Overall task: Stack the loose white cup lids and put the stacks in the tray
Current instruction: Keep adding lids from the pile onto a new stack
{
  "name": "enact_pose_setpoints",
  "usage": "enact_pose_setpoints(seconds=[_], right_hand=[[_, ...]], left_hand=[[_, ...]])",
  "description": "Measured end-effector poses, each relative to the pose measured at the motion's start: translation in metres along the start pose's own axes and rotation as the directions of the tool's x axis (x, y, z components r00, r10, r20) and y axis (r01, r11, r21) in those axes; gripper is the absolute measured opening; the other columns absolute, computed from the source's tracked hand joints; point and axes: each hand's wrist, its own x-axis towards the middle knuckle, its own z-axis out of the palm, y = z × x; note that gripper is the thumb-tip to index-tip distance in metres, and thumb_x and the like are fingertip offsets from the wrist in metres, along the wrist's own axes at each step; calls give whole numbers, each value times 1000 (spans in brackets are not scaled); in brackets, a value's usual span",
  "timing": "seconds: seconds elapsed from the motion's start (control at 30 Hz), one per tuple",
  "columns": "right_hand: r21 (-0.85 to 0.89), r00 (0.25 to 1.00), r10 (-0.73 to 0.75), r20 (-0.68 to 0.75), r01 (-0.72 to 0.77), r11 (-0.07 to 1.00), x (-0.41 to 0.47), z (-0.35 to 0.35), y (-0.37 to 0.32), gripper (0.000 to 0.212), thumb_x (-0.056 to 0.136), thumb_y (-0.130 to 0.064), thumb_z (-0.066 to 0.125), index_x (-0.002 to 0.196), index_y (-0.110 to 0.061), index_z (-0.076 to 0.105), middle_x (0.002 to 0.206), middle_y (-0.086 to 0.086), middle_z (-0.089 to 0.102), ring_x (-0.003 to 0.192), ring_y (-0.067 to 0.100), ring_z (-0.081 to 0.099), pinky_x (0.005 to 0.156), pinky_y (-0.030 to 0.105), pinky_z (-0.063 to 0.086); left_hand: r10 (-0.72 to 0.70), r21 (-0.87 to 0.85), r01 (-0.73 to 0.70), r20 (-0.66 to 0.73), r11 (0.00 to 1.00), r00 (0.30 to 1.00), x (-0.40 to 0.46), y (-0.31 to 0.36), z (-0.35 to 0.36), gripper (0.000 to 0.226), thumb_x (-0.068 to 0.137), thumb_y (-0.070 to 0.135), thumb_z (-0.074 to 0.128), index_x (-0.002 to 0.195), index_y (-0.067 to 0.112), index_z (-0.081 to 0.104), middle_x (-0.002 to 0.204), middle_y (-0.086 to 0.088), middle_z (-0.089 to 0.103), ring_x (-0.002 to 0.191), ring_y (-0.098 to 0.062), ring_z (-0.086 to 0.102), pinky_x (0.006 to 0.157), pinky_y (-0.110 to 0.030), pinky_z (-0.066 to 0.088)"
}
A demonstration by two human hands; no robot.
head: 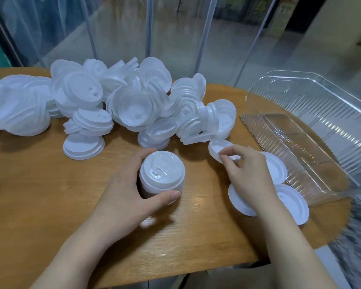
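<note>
My left hand (125, 190) grips a short stack of white lids (162, 176) standing on the wooden table (29, 195), thumb in front and fingers behind. My right hand (246, 176) pinches the rim of a single tilted white lid (217, 149) just right of the stack. A big heap of loose white lids (117, 103) covers the far left and middle of the table. The clear plastic tray (313, 105) lies at the right with nothing in it.
Two more lids (292, 201) lie flat under and beside my right wrist, close to the tray's near corner. One lid (82, 146) lies alone in front of the heap. The table's curved edge runs along the right and near side.
</note>
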Motion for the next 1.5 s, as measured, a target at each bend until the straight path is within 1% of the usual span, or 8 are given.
enact_pose_setpoints(seconds=[0.1, 0.3, 0.47, 0.7, 0.9, 1.13, 1.33, 1.5], right_hand=[[206, 999, 8, 48, -18, 978, -9, -7, -12, 20, 96, -10, 68, 86, -27, 73, 84, -18, 73, 84, -3, 65, 83, 10, 44], [550, 994, 102, 33, -104, 829, -13, -4, -24, 16, 99, -6, 63, 98, -17, 73, 83, -7, 71, 77, 6, 62, 72, 18, 50], [428, 980, 198, -7, -176, 886, -8, 17, -16, 14, 101, -16, 64, 95, -25, 74, 85, -5, 73, 81, 11, 66, 77, 33, 55], [148, 992, 126, 4, -125, 981, -6, 24, -8, 11, 98, -35, 64, 103, -30, 72, 92, -19, 72, 88, 0, 65, 74, 13, 45], [-118, 960, -4, 279, 38, 992, -13, 16, -4, 72, 73, -65, 75, 132, -28, 62, 124, -21, 60, 117, 2, 52, 103, 28, 42], [34, 977, -16, 214, 9, 999, -12, 4, -5, 72, 71, -53, 86, 133, -27, 63, 123, -20, 63, 112, -1, 58, 98, 19, 48], [401, 989, -127, 73, 88, 912, -17, -6, -24, 53, 70, -45, 85, 120, -38, 68, 115, -13, 74, 113, 10, 67, 95, 30, 54], [379, 963, -250, 102, 195, 905, -18, 15, -52, 61, 69, -56, 81, 123, -30, 68, 115, -15, 71, 111, 10, 66, 96, 32, 54]], left_hand=[[4, 0, -4, 16, 1000, 1000, 2, -1, -1, 77, 60, 53, 87, 129, 49, 52, 121, 34, 64, 115, 12, 57, 86, 1, 39], [12, 17, -12, 21, 1000, 1000, 4, -2, -5, 76, 61, 49, 90, 127, 53, 52, 120, 38, 62, 114, 15, 55, 85, 2, 37], [-11, 6, 11, 27, 1000, 1000, 3, -6, -6, 77, 63, 38, 94, 126, 52, 52, 118, 39, 62, 113, 17, 56, 84, 4, 36], [-32, -10, 32, 19, 999, 999, 5, -4, -2, 77, 61, 42, 93, 126, 52, 53, 117, 41, 62, 112, 18, 56, 84, 5, 36], [-30, -36, 30, 7, 999, 1000, 4, 0, -3, 82, 55, 57, 85, 130, 47, 54, 121, 33, 64, 116, 12, 58, 91, -10, 40], [-88, -97, 87, -7, 991, 996, 2, -7, -1, 108, 48, 53, 95, 142, 47, 44, 131, 33, 59, 122, 12, 55, 107, -26, 47], [-73, -85, 68, -46, 994, 996, -4, -5, -2, 97, 55, 43, 95, 141, 41, 49, 132, 27, 62, 124, 8, 56, 106, -29, 49], [-47, -67, 42, -70, 997, 996, -4, -1, -3, 78, 66, 24, 98, 133, 36, 58, 120, 23, 69, 114, 4, 63, 99, -26, 53]])
